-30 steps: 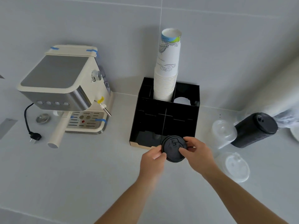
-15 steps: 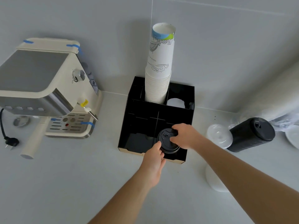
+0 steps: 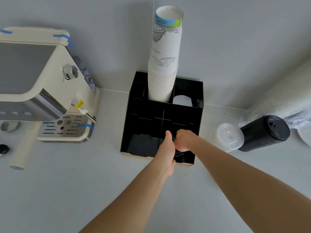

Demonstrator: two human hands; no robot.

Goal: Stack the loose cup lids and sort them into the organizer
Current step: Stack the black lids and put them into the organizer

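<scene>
A black divided organizer (image 3: 143, 113) stands against the wall. Both my hands reach into its front right compartment. My left hand (image 3: 168, 148) and my right hand (image 3: 185, 140) grip a stack of black cup lids (image 3: 178, 153) from either side; only a dark sliver of it shows between them. To the right, a long stack of black lids (image 3: 264, 133) lies on its side on the counter, with a stack of clear lids (image 3: 229, 136) beside it. White lids (image 3: 182, 100) sit in the back right compartment.
A tall stack of paper cups (image 3: 164, 64) rises from the organizer's back compartment. A cream espresso machine (image 3: 42, 81) stands at the left, its portafilter handle (image 3: 23, 148) pointing toward me. Plastic wrap and a white plate edge (image 3: 305, 137) lie at the far right.
Both hands have carried the black lids from the counter in front of the organizer forward and down into its front right compartment. The camera has moved closer.
</scene>
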